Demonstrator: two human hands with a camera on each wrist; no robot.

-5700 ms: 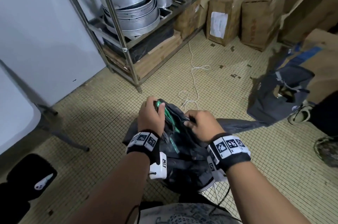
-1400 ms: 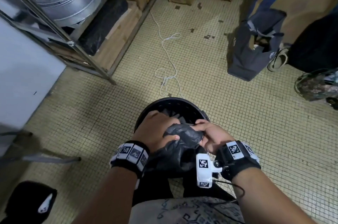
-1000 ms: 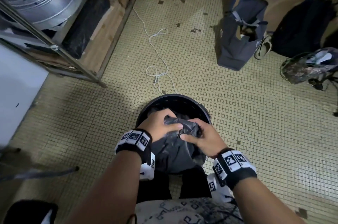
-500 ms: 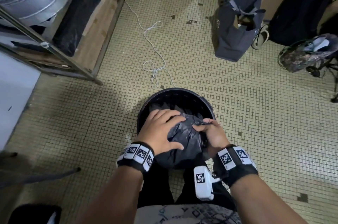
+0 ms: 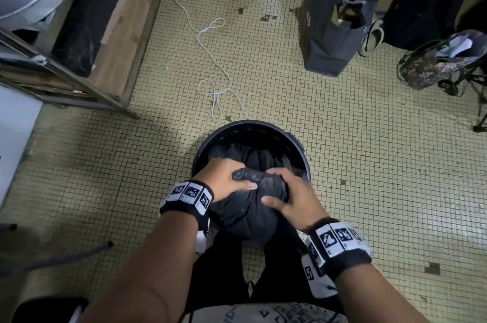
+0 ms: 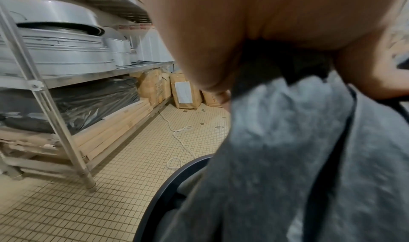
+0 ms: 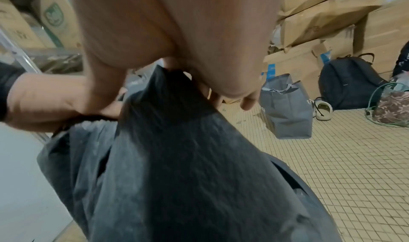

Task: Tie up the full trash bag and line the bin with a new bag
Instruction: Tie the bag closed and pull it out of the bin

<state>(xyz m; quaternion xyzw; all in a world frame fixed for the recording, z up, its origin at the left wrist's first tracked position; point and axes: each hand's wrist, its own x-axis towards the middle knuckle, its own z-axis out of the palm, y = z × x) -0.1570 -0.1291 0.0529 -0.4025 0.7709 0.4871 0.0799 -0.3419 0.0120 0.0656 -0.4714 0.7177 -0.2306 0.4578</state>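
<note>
left hand (image 5: 226, 180): clamped on bunched black bag (image 5: 261, 185)
right hand (image 5: 292, 196): gripping same bunch (thumb across it)
bin (image 5: 295, 146): bag over near rim, on tiled floor (image 5: 369, 164)

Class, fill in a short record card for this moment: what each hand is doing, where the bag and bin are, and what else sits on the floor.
left hand: holds bunched black bag
right hand: grip on the same bag, opposite side
bag: gathered above the bin's near rim, part hanging inside
bin: round, black, upright on tiled floor
floor items: white cord, grey tote bag
left side: metal shelving rack
lining: not yet spread over the rim
</note>
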